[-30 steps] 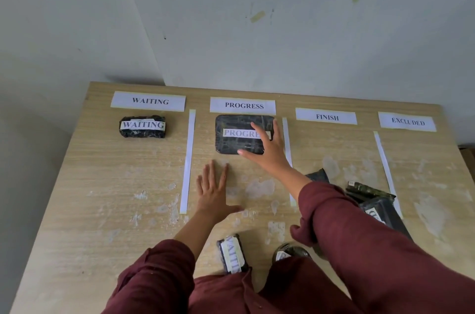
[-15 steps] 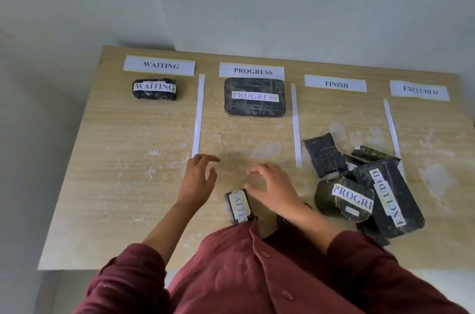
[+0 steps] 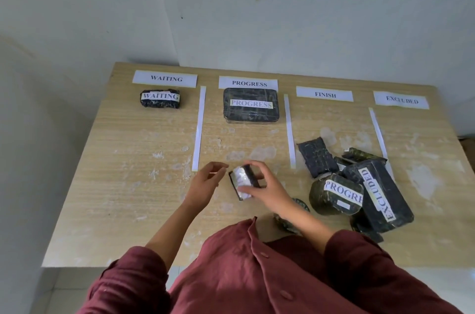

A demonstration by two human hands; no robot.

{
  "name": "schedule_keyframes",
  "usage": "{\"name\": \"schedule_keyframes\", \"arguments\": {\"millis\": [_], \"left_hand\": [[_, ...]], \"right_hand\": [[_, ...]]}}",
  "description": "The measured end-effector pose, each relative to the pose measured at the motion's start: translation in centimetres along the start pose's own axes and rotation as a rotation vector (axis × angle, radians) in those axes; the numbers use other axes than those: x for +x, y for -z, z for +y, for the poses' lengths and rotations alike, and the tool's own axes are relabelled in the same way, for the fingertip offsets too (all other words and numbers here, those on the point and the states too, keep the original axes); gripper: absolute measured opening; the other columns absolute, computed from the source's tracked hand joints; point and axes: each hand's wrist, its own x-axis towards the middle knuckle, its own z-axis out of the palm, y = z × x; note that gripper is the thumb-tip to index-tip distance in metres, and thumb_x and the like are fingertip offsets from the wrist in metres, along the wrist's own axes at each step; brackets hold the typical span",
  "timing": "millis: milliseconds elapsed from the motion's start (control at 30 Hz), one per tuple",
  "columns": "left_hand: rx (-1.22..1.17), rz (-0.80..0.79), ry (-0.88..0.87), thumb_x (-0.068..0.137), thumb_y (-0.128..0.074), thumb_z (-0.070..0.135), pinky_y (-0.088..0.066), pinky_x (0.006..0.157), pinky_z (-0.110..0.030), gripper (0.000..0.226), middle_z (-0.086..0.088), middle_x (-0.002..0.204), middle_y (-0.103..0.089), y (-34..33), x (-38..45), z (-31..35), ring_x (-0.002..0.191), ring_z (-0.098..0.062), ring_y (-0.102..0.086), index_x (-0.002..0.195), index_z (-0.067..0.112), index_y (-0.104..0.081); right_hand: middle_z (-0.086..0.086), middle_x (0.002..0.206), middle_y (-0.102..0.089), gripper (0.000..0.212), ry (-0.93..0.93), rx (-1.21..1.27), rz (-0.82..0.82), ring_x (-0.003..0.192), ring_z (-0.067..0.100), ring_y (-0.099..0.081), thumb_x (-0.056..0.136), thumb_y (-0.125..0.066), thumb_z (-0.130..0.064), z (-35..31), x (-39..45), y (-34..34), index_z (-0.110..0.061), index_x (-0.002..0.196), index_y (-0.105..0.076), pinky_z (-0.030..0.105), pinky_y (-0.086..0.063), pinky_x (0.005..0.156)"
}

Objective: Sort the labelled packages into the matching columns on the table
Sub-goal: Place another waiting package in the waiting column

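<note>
Right hand [image 3: 267, 189] fingers grip small package [image 3: 243, 181] | left hand [image 3: 205, 182] fingers open | near table [image 3: 115, 172] front edge.

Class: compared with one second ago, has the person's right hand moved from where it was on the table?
Yes. The right hand has pulled back from the large PROGRESS package toward the table's near edge and now holds a small labelled package.

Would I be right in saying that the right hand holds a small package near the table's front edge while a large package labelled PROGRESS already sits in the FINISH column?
Not quite. In the head view the large package labelled PROGRESS sits in the PROGRESS column, directly under the PROGRESS sign, not under the FINISH sign. The rest holds: the right hand grips a small package near the front of the table.
</note>
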Motion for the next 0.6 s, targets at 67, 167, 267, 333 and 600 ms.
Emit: {"name": "schedule_keyframes", "arguments": {"millis": [67,167,267,333,600], "left_hand": [[-0.130,-0.095,0.019,0.092,-0.057,0.032,-0.051,0.079,-0.029,0.023,-0.002,0.108,-0.068,-0.1,-0.3,1.5,0.101,-0.022,-0.065,0.112,0.023,-0.063],[-0.246,-0.148,-0.061,0.089,-0.061,0.030,-0.054,0.084,-0.031,0.033,-0.010,0.112,-0.068,-0.6,-0.7,3.4,0.100,-0.023,-0.067,0.122,0.026,-0.059],[-0.309,-0.148,-0.166,0.086,-0.064,0.017,-0.055,0.083,-0.029,0.039,-0.018,0.114,-0.065,-0.9,-0.8,4.7,0.097,-0.020,-0.064,0.124,0.020,-0.058],[-0.331,-0.145,-0.203,0.083,-0.067,0.008,-0.055,0.081,-0.027,0.043,-0.021,0.109,-0.064,-1.1,-0.9,5.3,0.093,-0.016,-0.063,0.125,0.018,-0.058],[-0.357,-0.104,-0.262,0.073,-0.074,0.003,-0.055,0.075,-0.022,0.058,-0.017,0.098,-0.064,-0.9,-0.9,6.2,0.090,-0.020,-0.069,0.125,0.019,-0.055]], "right_hand": [[0.007,0.118,-0.058,0.068,-0.069,0.291,-0.012,0.097,0.020,-0.067,0.076,-0.080,-0.018,-1.3,0.0,0.9,-0.034,0.133,-0.048,0.039,-0.060,0.078],[0.011,0.107,-0.066,0.058,-0.055,0.428,0.030,0.081,0.018,-0.069,0.075,-0.077,-0.022,-2.7,0.1,2.2,-0.019,0.126,-0.050,0.038,-0.059,0.073],[0.011,0.102,-0.070,0.042,-0.014,0.515,0.063,0.088,0.024,-0.068,0.074,-0.070,-0.032,-3.3,0.3,3.0,-0.013,0.110,-0.058,0.049,-0.056,0.083],[0.006,0.098,-0.072,0.039,0.021,0.553,0.065,0.088,0.020,-0.069,0.074,-0.068,-0.036,-3.7,0.3,3.4,-0.014,0.106,-0.062,0.042,-0.060,0.077],[-0.002,0.091,-0.077,0.033,0.022,0.617,0.044,0.084,0.011,-0.073,0.079,-0.058,-0.034,-4.9,0.5,4.2,-0.014,0.103,-0.069,0.024,-0.057,0.066]]}}
